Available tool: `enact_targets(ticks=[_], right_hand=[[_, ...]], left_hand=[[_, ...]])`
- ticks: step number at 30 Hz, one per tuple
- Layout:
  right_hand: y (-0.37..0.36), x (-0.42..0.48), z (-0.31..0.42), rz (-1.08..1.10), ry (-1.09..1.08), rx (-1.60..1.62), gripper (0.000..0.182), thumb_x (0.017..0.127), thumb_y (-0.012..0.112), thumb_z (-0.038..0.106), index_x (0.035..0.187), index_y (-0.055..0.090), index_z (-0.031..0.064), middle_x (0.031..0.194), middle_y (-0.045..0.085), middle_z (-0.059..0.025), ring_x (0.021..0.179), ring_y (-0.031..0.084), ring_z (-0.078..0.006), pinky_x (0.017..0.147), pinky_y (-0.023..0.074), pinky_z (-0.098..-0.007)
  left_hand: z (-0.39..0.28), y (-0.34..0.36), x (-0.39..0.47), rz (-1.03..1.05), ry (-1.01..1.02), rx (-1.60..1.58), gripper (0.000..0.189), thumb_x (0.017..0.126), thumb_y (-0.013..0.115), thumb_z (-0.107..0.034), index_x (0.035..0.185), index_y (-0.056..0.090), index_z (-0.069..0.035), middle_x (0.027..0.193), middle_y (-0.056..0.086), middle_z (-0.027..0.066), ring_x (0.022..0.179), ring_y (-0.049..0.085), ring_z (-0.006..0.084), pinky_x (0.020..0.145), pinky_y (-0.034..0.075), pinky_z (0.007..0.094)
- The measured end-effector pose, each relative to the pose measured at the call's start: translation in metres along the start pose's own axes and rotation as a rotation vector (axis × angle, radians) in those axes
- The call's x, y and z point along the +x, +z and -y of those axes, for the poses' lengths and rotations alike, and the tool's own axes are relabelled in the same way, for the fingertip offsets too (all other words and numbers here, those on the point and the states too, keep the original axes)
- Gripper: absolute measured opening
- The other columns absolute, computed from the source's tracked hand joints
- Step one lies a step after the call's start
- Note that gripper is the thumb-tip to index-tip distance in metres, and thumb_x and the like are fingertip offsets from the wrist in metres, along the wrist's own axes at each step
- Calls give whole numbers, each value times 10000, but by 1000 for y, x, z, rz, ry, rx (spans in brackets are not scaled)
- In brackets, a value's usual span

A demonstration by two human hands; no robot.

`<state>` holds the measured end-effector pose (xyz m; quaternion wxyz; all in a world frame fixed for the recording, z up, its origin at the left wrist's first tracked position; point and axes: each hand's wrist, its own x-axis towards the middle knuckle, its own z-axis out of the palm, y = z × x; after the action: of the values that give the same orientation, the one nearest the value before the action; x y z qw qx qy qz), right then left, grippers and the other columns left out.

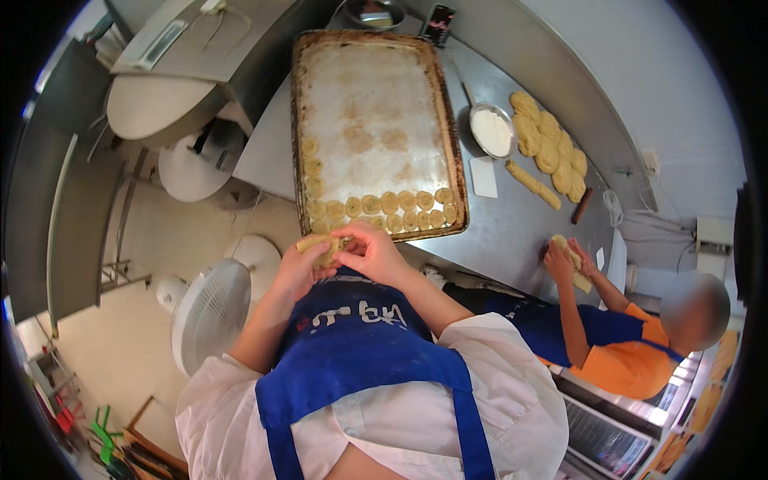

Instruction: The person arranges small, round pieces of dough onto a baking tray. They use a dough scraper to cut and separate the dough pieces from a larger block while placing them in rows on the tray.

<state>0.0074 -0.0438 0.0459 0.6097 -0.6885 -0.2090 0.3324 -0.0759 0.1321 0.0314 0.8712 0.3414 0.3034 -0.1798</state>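
Note:
Close to my apron, my left hand (300, 264) grips a short roll of yellow dough (313, 243). The fingers of my right hand (375, 252) pinch the end of that roll, where some darker filling shows. Just beyond my hands lies a large browned baking tray (372, 78). Small round dough pieces (372, 204) with dark flecks line its near side in two rows. More rounds (313, 168) run up its left edge. My hands hide part of the near row and the tray's near rim.
On the steel table (498, 240) are a strainer of white flour (493, 129), a white scraper (483, 177), dough lumps (549, 144), a dough strip (533, 185) and a rolling pin (582, 206). At right, a co-worker (618, 342) handles dough (573, 264). A fan (210, 315) stands left.

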Motion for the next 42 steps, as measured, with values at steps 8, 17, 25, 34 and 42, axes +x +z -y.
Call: enact_targets(ticks=[8,17,25,34,42], right_hand=[[-3,44,0,109,-69,-543,218,755,735,144,938,704,29,866,640,-113,702,663,-221,651,539,-317],[-48,129,-68,20,-206,-785,301,822,715,160,1097,682,44,1082,622,-117,813,674,-256,740,553,-357],[-39,141,-66,-76,-179,-974,431,877,666,278,1246,582,71,1310,474,-156,1205,455,-350,1000,388,-471],[-5,176,-85,-314,-96,-1271,581,963,535,350,1448,364,79,1444,331,-186,1346,304,-349,1102,193,-550],[-21,184,-84,-411,-85,-1207,733,955,472,488,1525,247,87,1540,223,-208,1438,193,-363,1146,88,-595]], left_hand=[[10,-30,15,-169,271,417,249,911,677,-129,1121,612,-12,967,678,91,745,701,176,583,577,255],[-23,-51,14,-375,251,65,301,946,623,-169,1204,548,-34,1040,641,89,822,700,221,642,581,280],[-23,-55,18,-296,242,-126,284,973,582,-168,1227,538,-50,1077,650,97,868,704,254,658,588,298],[-33,-49,13,-181,264,-193,391,1004,521,-200,1350,476,-23,1275,598,141,1101,645,340,871,573,405],[-33,-37,10,-30,201,-481,434,1032,460,-232,1405,438,-12,1367,542,139,1213,576,359,953,539,390]])
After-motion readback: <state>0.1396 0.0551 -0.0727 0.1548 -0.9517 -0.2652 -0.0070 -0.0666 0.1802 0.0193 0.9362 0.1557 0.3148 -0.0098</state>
